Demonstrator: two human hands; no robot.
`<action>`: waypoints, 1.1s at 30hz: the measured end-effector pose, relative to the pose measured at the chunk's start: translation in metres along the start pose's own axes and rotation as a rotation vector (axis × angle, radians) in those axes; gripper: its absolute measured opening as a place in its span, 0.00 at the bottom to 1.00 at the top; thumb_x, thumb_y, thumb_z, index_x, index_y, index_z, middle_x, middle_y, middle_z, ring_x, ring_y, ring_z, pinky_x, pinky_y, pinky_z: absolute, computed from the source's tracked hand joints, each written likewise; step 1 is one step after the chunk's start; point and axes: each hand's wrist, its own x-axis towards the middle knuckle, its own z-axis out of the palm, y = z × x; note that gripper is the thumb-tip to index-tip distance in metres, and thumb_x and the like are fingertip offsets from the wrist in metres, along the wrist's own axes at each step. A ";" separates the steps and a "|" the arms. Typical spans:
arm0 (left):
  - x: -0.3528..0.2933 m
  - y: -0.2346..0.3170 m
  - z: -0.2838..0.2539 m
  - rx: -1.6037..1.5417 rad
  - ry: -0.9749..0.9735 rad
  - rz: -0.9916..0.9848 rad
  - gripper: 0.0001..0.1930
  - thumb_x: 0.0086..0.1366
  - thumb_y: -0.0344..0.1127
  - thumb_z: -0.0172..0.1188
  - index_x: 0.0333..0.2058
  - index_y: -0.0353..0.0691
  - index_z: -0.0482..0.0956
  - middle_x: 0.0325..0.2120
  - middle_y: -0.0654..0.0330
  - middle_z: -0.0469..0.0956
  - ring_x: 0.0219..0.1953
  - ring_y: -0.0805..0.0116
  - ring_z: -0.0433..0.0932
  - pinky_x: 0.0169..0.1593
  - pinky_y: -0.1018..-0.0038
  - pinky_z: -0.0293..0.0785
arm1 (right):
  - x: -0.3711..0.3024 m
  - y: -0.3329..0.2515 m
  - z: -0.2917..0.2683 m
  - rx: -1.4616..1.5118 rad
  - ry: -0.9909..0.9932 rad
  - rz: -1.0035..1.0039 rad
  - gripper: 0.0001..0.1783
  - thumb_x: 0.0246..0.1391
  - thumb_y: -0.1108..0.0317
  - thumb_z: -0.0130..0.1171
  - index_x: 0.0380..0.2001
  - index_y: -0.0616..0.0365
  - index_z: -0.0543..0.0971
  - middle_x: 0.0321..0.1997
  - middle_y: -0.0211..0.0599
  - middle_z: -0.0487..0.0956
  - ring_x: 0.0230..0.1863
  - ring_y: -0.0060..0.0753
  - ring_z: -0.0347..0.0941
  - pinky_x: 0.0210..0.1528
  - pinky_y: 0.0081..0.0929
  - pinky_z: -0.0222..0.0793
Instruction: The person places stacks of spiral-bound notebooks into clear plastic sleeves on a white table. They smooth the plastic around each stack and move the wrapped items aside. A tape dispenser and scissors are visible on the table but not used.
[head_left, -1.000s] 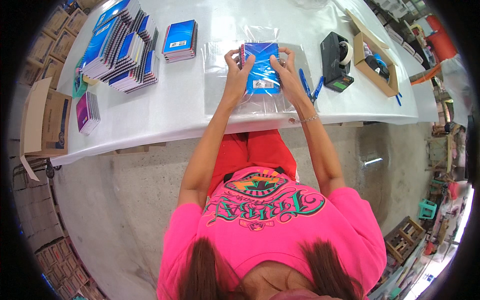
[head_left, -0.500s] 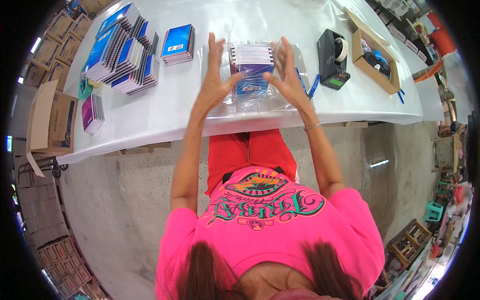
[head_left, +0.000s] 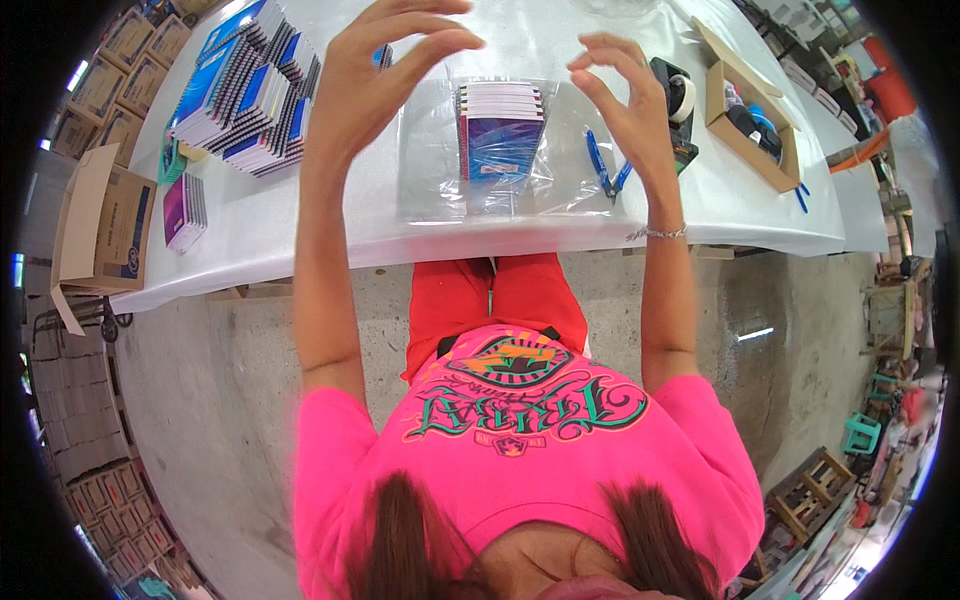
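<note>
Pads [head_left: 500,145] on film [head_left: 430,170] — wrapped or not, can't tell; pile [head_left: 250,110] looks unwrapped. L hand [head_left: 375,75] & R hand [head_left: 635,100] half-open (both empty).

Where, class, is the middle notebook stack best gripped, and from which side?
Probably by the left and right sides of the notebook stack, left hand from the left, right hand from the right: its blocky shape gives two opposing sides.
</note>
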 end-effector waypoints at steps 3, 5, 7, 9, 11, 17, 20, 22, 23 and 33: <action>-0.050 -0.032 0.031 -0.118 0.265 -0.075 0.22 0.54 0.42 0.71 0.46 0.42 0.79 0.50 0.60 0.73 0.54 0.65 0.71 0.58 0.65 0.68 | -0.038 0.026 0.018 0.135 0.032 0.215 0.26 0.46 0.62 0.70 0.50 0.51 0.76 0.57 0.35 0.72 0.60 0.38 0.66 0.61 0.40 0.63; -0.080 -0.045 0.068 -0.161 0.375 -0.185 0.31 0.48 0.42 0.76 0.50 0.42 0.74 0.50 0.61 0.70 0.54 0.65 0.70 0.57 0.64 0.69 | -0.064 0.033 0.038 0.230 0.042 0.310 0.36 0.45 0.61 0.72 0.58 0.50 0.70 0.60 0.35 0.69 0.61 0.38 0.65 0.61 0.40 0.63; -0.100 -0.052 0.101 -0.219 0.404 -0.322 0.41 0.43 0.44 0.79 0.55 0.42 0.68 0.50 0.59 0.68 0.56 0.63 0.68 0.57 0.64 0.68 | -0.076 0.034 0.053 0.275 0.020 0.307 0.40 0.44 0.61 0.73 0.61 0.49 0.67 0.63 0.36 0.65 0.62 0.40 0.64 0.62 0.41 0.63; -0.103 -0.057 0.115 -0.198 0.387 -0.342 0.45 0.42 0.45 0.79 0.57 0.42 0.64 0.50 0.59 0.68 0.55 0.63 0.68 0.58 0.63 0.67 | -0.082 0.035 0.064 0.327 0.007 0.305 0.42 0.44 0.61 0.73 0.62 0.47 0.66 0.66 0.38 0.62 0.64 0.42 0.62 0.62 0.41 0.63; -0.096 -0.058 0.120 -0.191 0.387 -0.323 0.40 0.42 0.45 0.79 0.53 0.43 0.70 0.49 0.59 0.68 0.53 0.63 0.69 0.57 0.64 0.68 | -0.079 0.037 0.069 0.317 -0.019 0.266 0.39 0.45 0.61 0.72 0.61 0.46 0.68 0.66 0.39 0.62 0.65 0.43 0.61 0.63 0.42 0.63; -0.082 -0.059 0.106 0.110 0.234 -0.208 0.20 0.45 0.37 0.76 0.40 0.45 0.84 0.46 0.61 0.74 0.50 0.65 0.72 0.52 0.69 0.70 | -0.063 0.031 0.072 0.229 -0.099 0.202 0.26 0.49 0.59 0.69 0.53 0.47 0.78 0.65 0.42 0.64 0.64 0.45 0.62 0.64 0.42 0.61; -0.071 -0.053 0.094 0.051 0.140 -0.161 0.17 0.47 0.36 0.74 0.38 0.46 0.86 0.40 0.61 0.77 0.45 0.66 0.74 0.50 0.70 0.71 | -0.056 0.032 0.074 0.267 -0.070 0.176 0.21 0.50 0.59 0.68 0.48 0.49 0.81 0.62 0.43 0.67 0.62 0.44 0.64 0.63 0.41 0.61; -0.064 -0.057 0.088 0.021 0.055 -0.157 0.15 0.49 0.35 0.73 0.38 0.45 0.86 0.38 0.61 0.78 0.43 0.66 0.74 0.49 0.70 0.71 | -0.051 0.033 0.073 0.295 -0.061 0.179 0.18 0.50 0.59 0.67 0.45 0.50 0.83 0.60 0.42 0.69 0.60 0.43 0.66 0.62 0.40 0.62; -0.061 -0.059 0.085 0.007 0.014 -0.156 0.14 0.50 0.35 0.73 0.37 0.45 0.86 0.37 0.60 0.79 0.43 0.66 0.75 0.49 0.70 0.72 | -0.048 0.033 0.072 0.302 -0.062 0.189 0.16 0.50 0.60 0.67 0.43 0.51 0.83 0.58 0.42 0.70 0.59 0.42 0.67 0.61 0.39 0.62; -0.032 -0.044 0.065 0.101 -0.262 -0.222 0.11 0.61 0.39 0.62 0.37 0.38 0.84 0.35 0.58 0.80 0.38 0.65 0.76 0.42 0.71 0.72 | -0.024 0.044 0.062 0.294 -0.217 0.279 0.17 0.50 0.60 0.69 0.40 0.59 0.83 0.48 0.36 0.72 0.49 0.28 0.73 0.50 0.27 0.71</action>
